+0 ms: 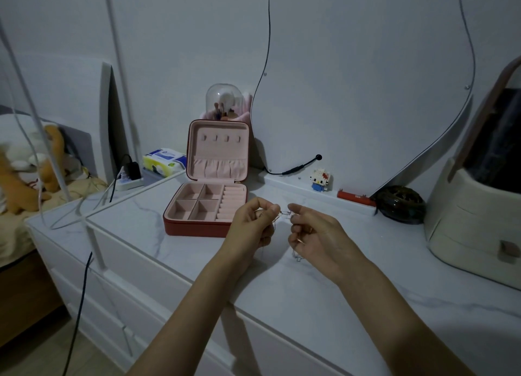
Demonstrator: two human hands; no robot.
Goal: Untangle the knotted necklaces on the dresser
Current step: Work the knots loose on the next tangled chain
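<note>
Thin tangled necklaces (285, 213) stretch between my two hands, held above the white marble dresser top (296, 291). My left hand (253, 224) pinches the chains between thumb and fingers on one side. Just to the right, my right hand (313, 231) pinches the other side, with loose chain hanging below it down to a small pendant (298, 258). The strands are too fine to tell apart.
An open red jewelry box (207, 200) with pink compartments stands just left of my hands. Behind are a wavy mirror (366, 93), a small block figure (320, 180), a red bar (355, 198), a dark round object (400, 205) and a cream cabinet (476, 223). Cables hang at left.
</note>
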